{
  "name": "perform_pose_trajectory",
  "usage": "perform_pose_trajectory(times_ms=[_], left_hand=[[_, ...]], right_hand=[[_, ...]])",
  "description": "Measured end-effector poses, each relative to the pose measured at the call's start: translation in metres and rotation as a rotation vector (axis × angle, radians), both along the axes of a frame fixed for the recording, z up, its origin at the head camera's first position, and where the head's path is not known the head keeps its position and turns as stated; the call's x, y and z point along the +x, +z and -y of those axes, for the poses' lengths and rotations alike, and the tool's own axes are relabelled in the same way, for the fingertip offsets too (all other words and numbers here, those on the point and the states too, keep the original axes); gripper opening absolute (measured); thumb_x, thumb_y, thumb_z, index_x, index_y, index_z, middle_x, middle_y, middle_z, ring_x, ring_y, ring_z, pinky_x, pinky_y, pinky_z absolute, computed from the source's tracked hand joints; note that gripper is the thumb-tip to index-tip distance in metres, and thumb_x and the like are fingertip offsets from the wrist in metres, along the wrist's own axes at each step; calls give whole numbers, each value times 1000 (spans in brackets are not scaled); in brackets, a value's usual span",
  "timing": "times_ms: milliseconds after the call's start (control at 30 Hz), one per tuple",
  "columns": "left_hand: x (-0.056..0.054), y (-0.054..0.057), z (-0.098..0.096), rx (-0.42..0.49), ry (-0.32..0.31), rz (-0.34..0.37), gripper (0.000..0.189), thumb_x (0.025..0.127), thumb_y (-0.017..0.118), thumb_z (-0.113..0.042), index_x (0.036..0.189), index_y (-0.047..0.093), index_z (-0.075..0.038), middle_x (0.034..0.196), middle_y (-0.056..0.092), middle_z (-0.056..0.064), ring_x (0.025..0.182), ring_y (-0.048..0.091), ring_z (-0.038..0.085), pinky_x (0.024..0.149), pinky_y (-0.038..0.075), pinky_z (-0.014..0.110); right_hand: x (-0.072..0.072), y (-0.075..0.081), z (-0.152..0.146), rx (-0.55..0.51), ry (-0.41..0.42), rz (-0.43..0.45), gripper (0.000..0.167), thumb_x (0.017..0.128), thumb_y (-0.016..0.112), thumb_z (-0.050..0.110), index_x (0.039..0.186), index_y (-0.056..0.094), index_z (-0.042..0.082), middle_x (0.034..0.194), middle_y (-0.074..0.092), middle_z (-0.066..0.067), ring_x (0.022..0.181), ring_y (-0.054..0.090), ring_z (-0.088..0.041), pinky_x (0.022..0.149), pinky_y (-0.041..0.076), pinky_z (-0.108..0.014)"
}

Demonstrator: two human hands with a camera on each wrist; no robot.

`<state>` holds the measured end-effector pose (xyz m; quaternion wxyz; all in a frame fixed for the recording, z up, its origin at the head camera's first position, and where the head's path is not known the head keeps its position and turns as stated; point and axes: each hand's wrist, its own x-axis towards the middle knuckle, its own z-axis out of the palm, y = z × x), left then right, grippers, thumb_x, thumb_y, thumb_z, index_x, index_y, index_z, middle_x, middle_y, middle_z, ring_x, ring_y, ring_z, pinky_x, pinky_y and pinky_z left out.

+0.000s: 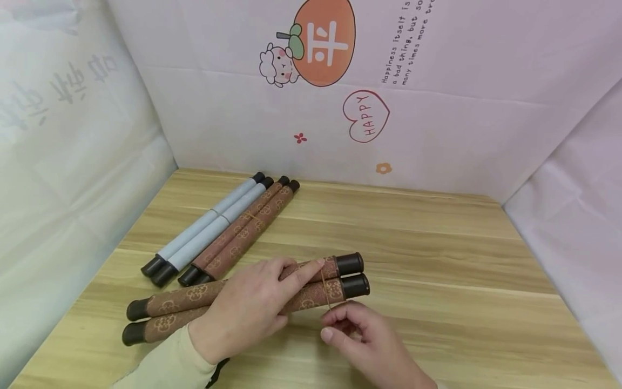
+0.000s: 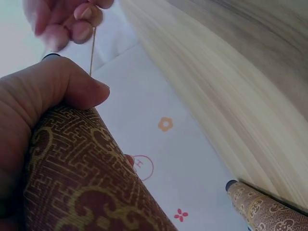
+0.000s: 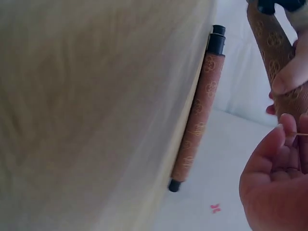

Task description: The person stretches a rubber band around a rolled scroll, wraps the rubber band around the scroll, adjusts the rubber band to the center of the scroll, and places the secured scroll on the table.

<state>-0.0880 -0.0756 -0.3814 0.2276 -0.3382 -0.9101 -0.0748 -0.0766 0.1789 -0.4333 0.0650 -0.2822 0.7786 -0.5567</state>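
Observation:
Two brown patterned tubes (image 1: 184,305) with dark end caps lie side by side near the table's front. My left hand (image 1: 272,297) lies over their middle and holds them, index finger stretched along the upper tube and thumb (image 2: 67,86) against the near one (image 2: 82,183). A thin rubber band (image 1: 324,289) loops around both tubes near their right caps. My right hand (image 1: 332,320), just in front of that end, pinches the band (image 2: 91,53) and pulls it taut toward me. The right wrist view shows the right hand (image 3: 284,159) below the held tube (image 3: 274,43).
At the back left lie a pair of light blue tubes (image 1: 209,227) bound by a band and a pair of brown tubes (image 1: 243,232) beside them. The wooden table (image 1: 437,259) is enclosed by white printed sheets (image 1: 437,135) on three sides.

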Motion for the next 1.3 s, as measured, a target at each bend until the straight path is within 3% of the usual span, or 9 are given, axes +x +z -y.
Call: perform_pose_trajectory(times_ms=[233,400,533,767,867,967,1067,1167,1300], left_hand=[[-5,1,6,6,22,5,104,66,97,-28,157,47,-24,105,66,5,79,68,20,68,58,35],[-7,3,7,12,37,0,105,65,97,-29,157,47,-26,105,67,7,79,69,21,68,59,37],[-8,2,6,14,33,-18,105,63,97,-28,156,48,-25,107,66,6,79,69,22,67,58,37],[-7,1,0,-10,45,-126,97,64,94,-21,152,54,-24,101,65,6,68,64,21,60,55,36],[-6,-1,-4,-29,47,-183,92,65,93,-21,150,56,-25,99,66,4,64,62,19,57,52,35],[-5,-4,-7,-36,42,-205,87,68,91,-21,148,58,-26,97,66,3,60,59,17,55,51,34],[-4,-5,-8,-28,35,-166,91,68,91,-19,151,55,-25,97,66,3,59,59,17,55,51,33],[-4,-3,-6,-24,38,-93,100,65,93,-21,155,50,-25,98,65,3,63,61,18,56,52,34],[-6,3,0,-14,43,-23,105,62,95,-22,156,49,-23,101,66,3,71,64,20,60,55,35]], right_hand=[[6,-4,9,40,-8,-795,7,101,68,21,94,67,19,109,74,-3,102,70,-18,93,55,-25],[9,7,18,-72,-7,-1046,28,105,60,25,79,67,14,98,75,-4,99,71,-24,108,48,-32],[13,13,20,-115,1,-975,24,102,60,13,80,67,14,80,71,7,83,70,-8,101,52,-29],[39,32,25,108,-232,-159,20,107,57,15,120,67,25,62,61,24,63,61,6,63,51,-18],[39,41,28,147,-284,40,23,111,49,27,131,61,31,54,58,24,57,61,0,62,50,-23],[35,41,30,104,-269,-47,23,112,48,19,128,60,28,52,55,22,51,57,2,55,47,-20],[32,36,30,10,-205,-296,28,105,54,-1,122,63,20,60,59,18,54,56,5,53,45,-14],[29,27,30,-18,-145,-594,29,95,60,-7,112,66,14,76,69,12,71,66,0,68,52,-12],[28,20,31,-67,-103,-852,15,99,57,2,93,66,12,95,72,0,93,73,-19,99,54,-22]])
